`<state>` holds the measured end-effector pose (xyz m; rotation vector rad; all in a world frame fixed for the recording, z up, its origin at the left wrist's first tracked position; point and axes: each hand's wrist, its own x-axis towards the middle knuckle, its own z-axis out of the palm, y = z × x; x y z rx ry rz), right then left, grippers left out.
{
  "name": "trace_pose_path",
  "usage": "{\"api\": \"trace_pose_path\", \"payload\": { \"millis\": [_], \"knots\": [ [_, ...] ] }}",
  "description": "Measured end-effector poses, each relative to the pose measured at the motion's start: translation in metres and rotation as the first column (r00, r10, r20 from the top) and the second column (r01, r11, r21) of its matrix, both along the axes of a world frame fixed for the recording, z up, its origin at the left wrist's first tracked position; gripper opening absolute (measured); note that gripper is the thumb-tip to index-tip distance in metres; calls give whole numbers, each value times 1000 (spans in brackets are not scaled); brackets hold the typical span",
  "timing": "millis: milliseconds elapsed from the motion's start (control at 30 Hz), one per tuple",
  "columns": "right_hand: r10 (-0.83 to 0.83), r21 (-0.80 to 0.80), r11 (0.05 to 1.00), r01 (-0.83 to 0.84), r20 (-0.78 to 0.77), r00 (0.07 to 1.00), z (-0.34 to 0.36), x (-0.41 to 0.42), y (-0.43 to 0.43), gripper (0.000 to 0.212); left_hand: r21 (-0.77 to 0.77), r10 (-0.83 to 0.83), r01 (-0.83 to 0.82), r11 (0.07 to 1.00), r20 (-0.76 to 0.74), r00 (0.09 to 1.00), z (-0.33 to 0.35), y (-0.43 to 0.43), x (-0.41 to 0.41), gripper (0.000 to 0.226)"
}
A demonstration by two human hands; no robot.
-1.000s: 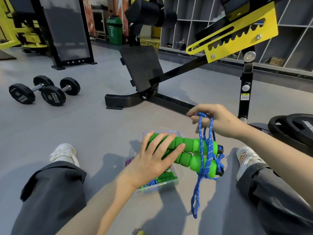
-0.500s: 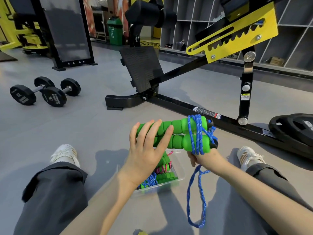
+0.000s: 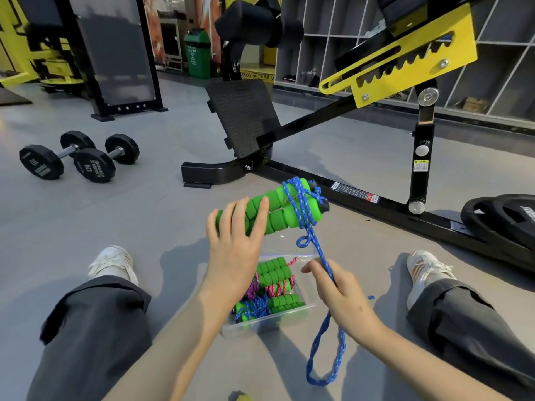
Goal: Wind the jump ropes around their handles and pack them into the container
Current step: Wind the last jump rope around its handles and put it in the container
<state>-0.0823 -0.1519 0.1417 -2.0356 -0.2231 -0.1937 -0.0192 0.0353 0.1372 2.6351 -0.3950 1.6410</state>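
My left hand (image 3: 234, 241) grips two green foam handles (image 3: 285, 211) held side by side in the air, tilted up to the right. A blue rope (image 3: 301, 209) is wound a few turns around their right ends. From there the rope runs down into my right hand (image 3: 338, 293), which holds it lower right of the handles. A loose loop (image 3: 324, 357) hangs below that hand. Under both hands a clear plastic container (image 3: 308, 308) sits on the floor between my legs, with wound green-handled ropes inside.
A black and yellow gym bench frame (image 3: 362, 198) crosses the floor just behind the handles. Weight plates (image 3: 503, 221) lie at the right. Two dumbbells (image 3: 78, 159) rest at the left. My shoes and legs flank the container.
My right hand dropped from just under the handles to lower down, pulling the rope with it. The handles rose and tilted up to the right. The hanging loop is shorter.
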Motion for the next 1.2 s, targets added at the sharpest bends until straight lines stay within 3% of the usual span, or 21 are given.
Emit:
{"api": "trace_pose_path", "payload": {
  "millis": [133,333,400,467,567,733,800,867,967,1100,1200],
  "knots": [
    [-158,216,965,149,25,987,2,-4,4,15,-7,49,-50,999,-48,998,-3,5,3,84],
    [-150,215,968,129,84,985,8,-9,8,31,-3,70,-70,998,-65,995,-1,4,5,84],
    [-158,203,971,129,133,978,6,-15,8,26,-21,85,-87,996,-81,993,-2,6,6,84],
    [-121,95,990,102,215,969,-1,-20,6,17,-7,90,-91,996,-94,991,-3,6,6,80],
    [-18,-117,992,53,283,959,-17,-26,5,23,21,77,-75,997,-160,984,-5,5,4,72],
    [26,-188,982,26,267,963,-1,-30,-1,17,86,96,-77,993,-236,967,-9,5,1,74],
    [75,-264,965,-2,268,960,21,-28,-7,27,115,97,-72,991,-229,969,-8,7,1,75],
    [126,-353,935,-20,280,952,48,-25,-15,35,152,80,-49,987,-207,975,-7,8,1,76],
    [209,-504,863,-37,289,934,86,-18,-25,29,203,37,-4,979,-158,987,-8,7,0,72],
    [355,-734,653,-186,80,931,129,-3,-36,13,264,-50,63,962,-57,997,-14,3,-1,66],
    [359,-725,656,-211,53,932,157,10,-42,17,318,-172,150,936,42,984,-14,3,-2,53]
  ]
}}
